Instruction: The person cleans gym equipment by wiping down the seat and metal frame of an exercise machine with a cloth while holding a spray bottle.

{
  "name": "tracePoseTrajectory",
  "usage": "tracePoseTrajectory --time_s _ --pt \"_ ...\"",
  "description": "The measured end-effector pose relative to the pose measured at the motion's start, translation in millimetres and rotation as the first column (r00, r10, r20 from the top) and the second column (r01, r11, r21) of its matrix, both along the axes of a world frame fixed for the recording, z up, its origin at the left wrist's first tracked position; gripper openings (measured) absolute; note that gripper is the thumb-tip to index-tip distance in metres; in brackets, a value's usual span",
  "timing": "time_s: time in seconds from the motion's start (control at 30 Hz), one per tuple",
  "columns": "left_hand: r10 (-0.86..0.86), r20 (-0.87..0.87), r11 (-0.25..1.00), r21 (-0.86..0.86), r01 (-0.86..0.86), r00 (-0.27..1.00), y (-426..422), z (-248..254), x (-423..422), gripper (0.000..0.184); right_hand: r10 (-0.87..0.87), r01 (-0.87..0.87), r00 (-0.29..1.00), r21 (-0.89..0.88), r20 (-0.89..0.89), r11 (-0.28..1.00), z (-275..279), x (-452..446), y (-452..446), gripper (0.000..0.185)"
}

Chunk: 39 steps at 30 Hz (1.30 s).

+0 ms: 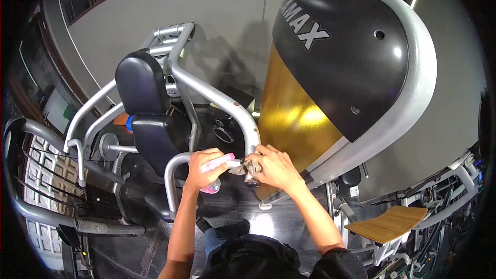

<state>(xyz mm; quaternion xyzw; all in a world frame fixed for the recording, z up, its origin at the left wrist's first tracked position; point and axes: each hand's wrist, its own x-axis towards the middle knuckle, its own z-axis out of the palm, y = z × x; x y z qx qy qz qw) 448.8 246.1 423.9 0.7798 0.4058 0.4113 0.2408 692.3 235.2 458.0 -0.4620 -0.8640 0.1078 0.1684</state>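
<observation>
My left hand [202, 168] is closed around a bottle [218, 162] with a pink-and-white top. Its clear and pink lower part shows below my palm, and my fingers hide the middle. My right hand [276, 166] grips a crumpled greyish cloth [253, 166]. The cloth presses against the joint where a curved handle meets the lower end of a silver machine arm [227, 104]. Both hands are close together, with the bottle just left of the cloth. The handle [172, 181] bends down to the left, beneath my left forearm.
A black padded seat [143, 85] stands left of the arm. To the right rises a tall black-and-gold machine housing [305, 119]. A wooden board [387, 223] is at lower right, and another machine's silver tube [46, 217] at lower left. Dark flooring [289, 222] lies below.
</observation>
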Motion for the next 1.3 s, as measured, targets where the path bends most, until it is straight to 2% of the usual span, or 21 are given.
tracePoseTrajectory --time_s 0.13,0.23,0.27,0.4,0.47,0.63,0.7,0.73,0.77,0.8,0.83,0.87,0.9,0.93,1.03,1.07,1.17,1.2,1.27,1.3 --pt "-0.011 0.026 1.000 -0.009 0.011 1.000 -1 6 0 0.015 -0.003 0.003 0.998 0.008 0.056 1.000 6 -8 0 0.034" --pt "-0.024 0.043 0.999 -0.028 0.026 0.999 1 6 -2 0.019 0.107 -0.102 0.991 -0.067 0.081 0.993 10 -11 -14 0.026" --pt "-0.038 0.046 0.999 -0.030 0.039 0.998 0 5 -2 0.024 0.127 -0.108 0.984 -0.149 0.123 0.983 12 -15 -18 0.026" --pt "-0.033 -0.009 0.998 -0.053 0.033 0.999 1 6 -3 0.023 0.179 -0.152 0.950 -0.122 0.257 0.981 -8 -38 -18 0.028" --pt "-0.020 0.093 0.996 -0.082 0.028 0.995 -1 8 -2 0.014 0.132 -0.126 0.927 -0.038 0.352 0.991 -6 -44 -11 0.026" --pt "-0.002 0.044 0.997 -0.079 0.006 0.999 -2 10 -1 0.014 0.132 -0.131 0.965 -0.018 0.225 0.991 1 -26 -4 0.029" --pt "0.010 0.012 0.997 -0.082 -0.009 1.000 -2 9 -1 0.014 0.040 -0.041 0.999 0.026 0.025 0.999 1 -13 -10 0.031" --pt "0.029 -0.001 0.997 -0.076 -0.029 1.000 -2 7 0 0.014 0.038 -0.038 0.999 0.025 0.023 0.999 -8 -3 -10 0.031" --pt "0.049 -0.012 0.996 -0.070 -0.050 0.999 -2 6 0 0.015 -0.134 0.111 0.959 -0.104 -0.249 0.988 -24 10 -8 0.029" --pt "0.048 -0.010 0.996 -0.072 -0.049 0.999 -2 6 1 0.015 -0.322 0.217 0.821 -0.265 -0.472 0.940 -38 19 -8 0.028" --pt "0.053 -0.004 0.998 -0.038 -0.053 0.999 -2 7 3 0.018 -0.554 0.242 0.629 -0.540 -0.545 0.806 -49 23 -13 0.025" --pt "0.058 0.001 0.998 -0.003 -0.058 0.998 -1 8 5 0.022 -0.555 0.245 0.630 -0.539 -0.543 0.806 -70 24 -14 0.025" --pt "0.054 0.002 0.998 -0.007 -0.054 0.999 -1 8 6 0.022 -0.612 0.078 0.361 -0.632 -0.703 0.771 -97 21 -15 0.026" --pt "0.061 -0.013 0.998 -0.001 -0.061 0.998 -1 8 6 0.023 -0.654 -0.112 0.048 -0.655 -0.755 0.748 -102 13 -17 0.027" --pt "0.054 -0.019 0.999 0.004 -0.054 0.998 -1 7 7 0.023 -0.773 -0.341 -0.201 -0.696 -0.602 0.631 -123 -4 -23 0.032" --pt "0.048 -0.006 0.999 0.004 -0.048 0.999 0 8 6 0.024 -0.801 -0.401 -0.263 -0.695 -0.538 0.597 -132 -5 -24 0.035" --pt "0.052 -0.022 0.999 -0.009 -0.053 0.998 1 5 5 0.015 -0.829 -0.377 -0.211 -0.740 -0.517 0.557 -126 -9 -40 0.035" --pt "0.049 -0.021 0.999 -0.013 -0.049 0.999 0 6 5 0.015 -0.830 -0.374 -0.213 -0.742 -0.515 0.556 -140 -5 -47 0.035" --pt "0.051 -0.037 0.999 0.016 -0.051 0.998 0 8 6 0.015 -0.844 -0.541 -0.029 -0.702 -0.535 0.463 -172 5 -58 0.035" --pt "0.050 -0.035 0.999 0.016 -0.049 0.998 2 8 6 0.015 -0.848 -0.583 -0.053 -0.674 -0.527 0.455 -174 0 -62 0.035"
